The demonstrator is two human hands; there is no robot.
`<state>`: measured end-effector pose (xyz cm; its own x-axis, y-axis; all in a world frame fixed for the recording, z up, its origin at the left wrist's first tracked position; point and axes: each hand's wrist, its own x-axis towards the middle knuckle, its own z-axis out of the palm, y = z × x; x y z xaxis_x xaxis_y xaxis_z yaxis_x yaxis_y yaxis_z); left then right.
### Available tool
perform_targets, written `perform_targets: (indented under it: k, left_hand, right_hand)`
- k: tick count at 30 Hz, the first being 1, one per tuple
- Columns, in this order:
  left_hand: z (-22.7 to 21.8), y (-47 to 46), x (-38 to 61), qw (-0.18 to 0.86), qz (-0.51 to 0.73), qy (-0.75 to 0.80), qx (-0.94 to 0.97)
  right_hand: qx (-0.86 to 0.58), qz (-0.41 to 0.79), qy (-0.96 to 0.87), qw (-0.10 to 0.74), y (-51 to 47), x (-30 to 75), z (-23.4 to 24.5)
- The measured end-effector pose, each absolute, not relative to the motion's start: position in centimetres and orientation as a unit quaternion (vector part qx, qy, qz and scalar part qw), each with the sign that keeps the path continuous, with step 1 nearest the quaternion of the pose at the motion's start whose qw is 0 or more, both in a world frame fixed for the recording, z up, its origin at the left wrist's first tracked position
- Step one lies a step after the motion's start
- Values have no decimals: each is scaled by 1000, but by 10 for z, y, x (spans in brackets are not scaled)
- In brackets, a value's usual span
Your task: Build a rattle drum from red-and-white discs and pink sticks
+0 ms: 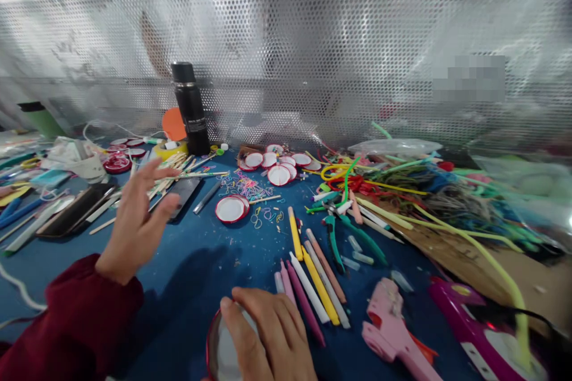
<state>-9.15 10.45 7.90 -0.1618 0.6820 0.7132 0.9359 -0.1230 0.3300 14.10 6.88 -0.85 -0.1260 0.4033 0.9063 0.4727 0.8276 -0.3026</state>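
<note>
My left hand (pixel 140 220) is raised above the left part of the table, fingers spread, holding nothing. Its sleeve is dark red. At the bottom centre my right hand (pixel 272 333) curls over a shallow round lid (pixel 221 348) with a red rim and a pale inside. The hand covers the lid's right part, and the picture's bottom edge cuts off both. Just right of that hand lie several markers (pixel 317 286) in yellow, white, pink and purple. Ahead of the hands is a small stack of similar red-rimmed lids (pixel 231 209).
More red-rimmed lids (pixel 279 174) lie at the back, near a black bottle (pixel 191 110). Small coloured rubber bands (pixel 254 186), teal-handled pliers (pixel 330 238), a pink glue gun (pixel 388 327), a magenta device (pixel 487 333) and tangled cords (pixel 447 196) crowd the table. A perforated metal panel (pixel 286 47) stands behind.
</note>
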Motion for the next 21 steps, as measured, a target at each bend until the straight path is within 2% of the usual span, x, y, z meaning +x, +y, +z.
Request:
perform_targets:
  k: [3, 8, 14, 21]
  left_hand:
    - [74, 105, -64, 125, -328, -653, -671]
    - [41, 133, -44, 81, -198, -687, -694]
    - [17, 163, -43, 46, -176, -687, -703]
    - [29, 169, -30, 60, -162, -681, -711]
  right_hand:
    - [-295, -38, -779, 553, 66, 149, -10]
    - [-302, -23, -799, 519, 58, 158, -10]
    - [-282, -39, -827, 486, 49, 169, -1]
    - [-268, -42, -843, 465, 46, 174, 2]
